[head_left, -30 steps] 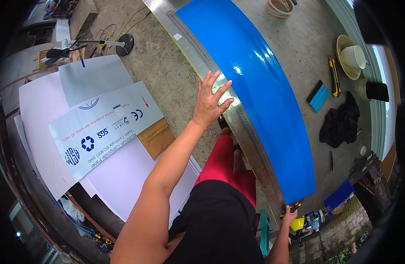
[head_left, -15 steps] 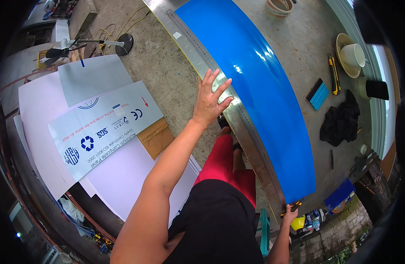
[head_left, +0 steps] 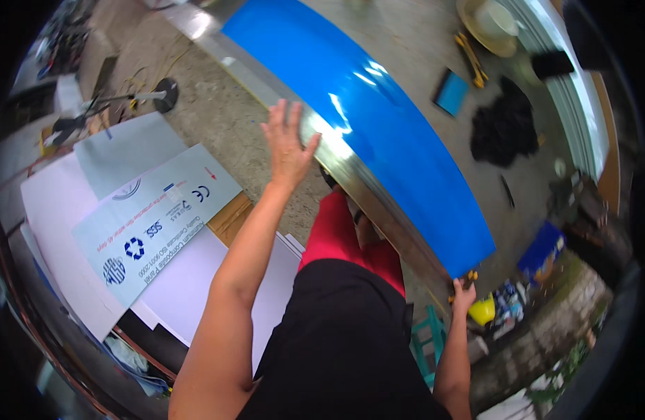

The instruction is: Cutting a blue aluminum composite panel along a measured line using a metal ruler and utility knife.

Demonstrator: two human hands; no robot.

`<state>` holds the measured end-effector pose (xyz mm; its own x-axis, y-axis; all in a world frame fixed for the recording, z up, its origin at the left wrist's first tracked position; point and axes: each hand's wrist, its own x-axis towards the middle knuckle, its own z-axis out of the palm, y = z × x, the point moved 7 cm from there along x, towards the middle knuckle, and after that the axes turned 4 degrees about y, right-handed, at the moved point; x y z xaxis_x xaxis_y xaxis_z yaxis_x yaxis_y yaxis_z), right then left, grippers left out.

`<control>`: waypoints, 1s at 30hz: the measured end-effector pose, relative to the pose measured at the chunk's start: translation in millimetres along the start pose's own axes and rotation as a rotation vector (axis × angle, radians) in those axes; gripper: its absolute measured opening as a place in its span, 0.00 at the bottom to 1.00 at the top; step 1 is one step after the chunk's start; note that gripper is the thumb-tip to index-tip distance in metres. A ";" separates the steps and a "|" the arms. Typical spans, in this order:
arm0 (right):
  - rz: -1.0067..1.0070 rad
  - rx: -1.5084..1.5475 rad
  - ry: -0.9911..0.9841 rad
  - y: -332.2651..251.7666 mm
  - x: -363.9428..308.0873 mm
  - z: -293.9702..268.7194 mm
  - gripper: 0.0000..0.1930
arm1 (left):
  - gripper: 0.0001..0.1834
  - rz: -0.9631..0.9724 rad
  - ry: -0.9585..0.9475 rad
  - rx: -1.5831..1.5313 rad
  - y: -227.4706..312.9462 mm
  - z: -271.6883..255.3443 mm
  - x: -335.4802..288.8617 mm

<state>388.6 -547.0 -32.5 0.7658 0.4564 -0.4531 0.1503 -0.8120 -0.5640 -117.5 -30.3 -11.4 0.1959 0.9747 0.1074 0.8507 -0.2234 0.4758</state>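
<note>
A glossy blue sheet (head_left: 378, 126) lies along the table, with a long metal straightedge (head_left: 399, 206) running down its near-left edge. My left hand (head_left: 289, 150) rests on the straightedge near its middle, palm down with the fingers stretched out. At the sheet's near right corner, my right hand (head_left: 464, 295) is closed round a black-and-yellow utility knife (head_left: 469, 277). Its blade is too small and blurred to make out, so I cannot tell whether it touches the sheet.
Beyond the sheet lie a blue squeegee (head_left: 451, 92), another yellow utility knife (head_left: 471, 61), a black cloth (head_left: 504, 122) and a white cup (head_left: 496, 21) on a dish. White panels (head_left: 217, 280) are stacked at left. A green stool (head_left: 427, 343) stands by my right arm.
The whole scene has shifted left and up in the view. My left fingers have drawn closer together on the straightedge. My right hand stays at the sheet's corner with the utility knife.
</note>
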 end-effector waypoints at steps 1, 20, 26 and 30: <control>0.009 0.070 0.023 0.1 -1.0 2.5 0.21 | 0.46 -0.025 0.034 -0.007 4.9 -3.1 -9.5; 0.148 -0.116 0.080 -35.3 -8.2 9.4 0.19 | 0.63 -0.019 -0.325 0.190 154.3 70.4 -154.0; 0.137 -0.092 0.077 -36.7 -10.2 10.8 0.20 | 0.67 -0.071 -0.297 0.210 154.7 75.9 -148.5; 0.133 -0.095 0.087 -36.5 -10.0 12.0 0.19 | 0.65 -0.074 -0.280 0.219 159.0 77.4 -146.9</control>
<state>367.9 -517.6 -15.6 0.8332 0.3129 -0.4559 0.0990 -0.8956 -0.4338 26.8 -209.2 -19.1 0.2301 0.9567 -0.1781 0.9459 -0.1768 0.2722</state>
